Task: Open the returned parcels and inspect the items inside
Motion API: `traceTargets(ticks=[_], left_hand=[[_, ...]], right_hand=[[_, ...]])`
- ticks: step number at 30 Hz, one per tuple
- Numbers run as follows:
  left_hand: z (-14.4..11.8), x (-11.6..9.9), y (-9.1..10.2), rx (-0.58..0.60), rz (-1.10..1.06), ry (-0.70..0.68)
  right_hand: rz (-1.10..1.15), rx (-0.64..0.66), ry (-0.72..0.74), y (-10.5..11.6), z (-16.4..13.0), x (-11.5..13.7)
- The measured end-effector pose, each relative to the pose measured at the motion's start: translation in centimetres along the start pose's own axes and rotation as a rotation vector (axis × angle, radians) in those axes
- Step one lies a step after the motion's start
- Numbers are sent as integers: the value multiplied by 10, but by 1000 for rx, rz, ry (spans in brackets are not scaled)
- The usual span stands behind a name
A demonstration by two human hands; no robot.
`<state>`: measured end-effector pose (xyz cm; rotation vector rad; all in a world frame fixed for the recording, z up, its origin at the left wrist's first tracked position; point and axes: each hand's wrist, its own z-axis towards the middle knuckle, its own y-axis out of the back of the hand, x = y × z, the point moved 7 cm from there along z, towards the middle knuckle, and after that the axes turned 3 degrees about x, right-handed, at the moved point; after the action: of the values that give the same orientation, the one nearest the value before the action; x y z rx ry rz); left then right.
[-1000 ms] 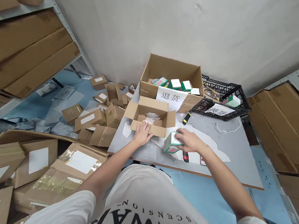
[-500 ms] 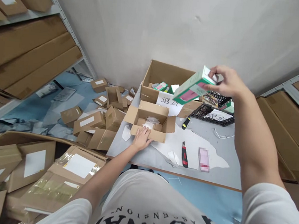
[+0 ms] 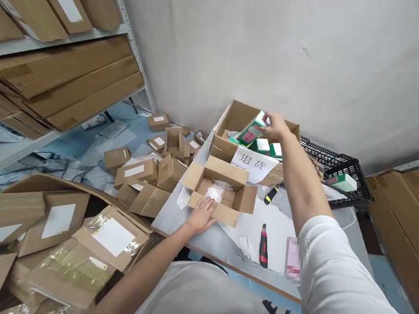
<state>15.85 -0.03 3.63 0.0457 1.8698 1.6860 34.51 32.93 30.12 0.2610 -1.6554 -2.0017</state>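
Observation:
My right hand (image 3: 276, 126) grips one end of a green, white and pink product box (image 3: 251, 131), tilted inside the large carton (image 3: 223, 147) at the back of the table. Several similar green-and-white boxes (image 3: 262, 145) lie in that carton, and a white paper sign (image 3: 255, 165) hangs on its front. My left hand (image 3: 202, 215) rests with fingers spread on the near flap of a small open carton (image 3: 248, 199). Crumpled clear or white packing material (image 3: 218, 191) lies in the small carton.
On the table (image 3: 169, 222) lie a red-and-black utility knife (image 3: 263, 247) and a yellow-and-black cutter (image 3: 271, 195). A black crate (image 3: 356, 177) stands at right. Opened cartons (image 3: 137, 171) litter the floor at left; a big box of parcels (image 3: 109, 236) stands near me.
My right hand has carried the product box from above the carton's right front down and left into it. My left hand stays at the small carton. The view has shifted.

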Motion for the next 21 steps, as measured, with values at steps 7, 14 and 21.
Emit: traceTargets(ticks=[7, 14, 21], left_hand=[[-6, 0, 2, 17, -15, 18], [-7, 1, -1, 100, -18, 22], [-6, 1, 0, 124, -28, 35]], right_hand=[[40, 226, -104, -90, -15, -2], [41, 435, -235, -137, -25, -9], [63, 480, -262, -154, -28, -15]])
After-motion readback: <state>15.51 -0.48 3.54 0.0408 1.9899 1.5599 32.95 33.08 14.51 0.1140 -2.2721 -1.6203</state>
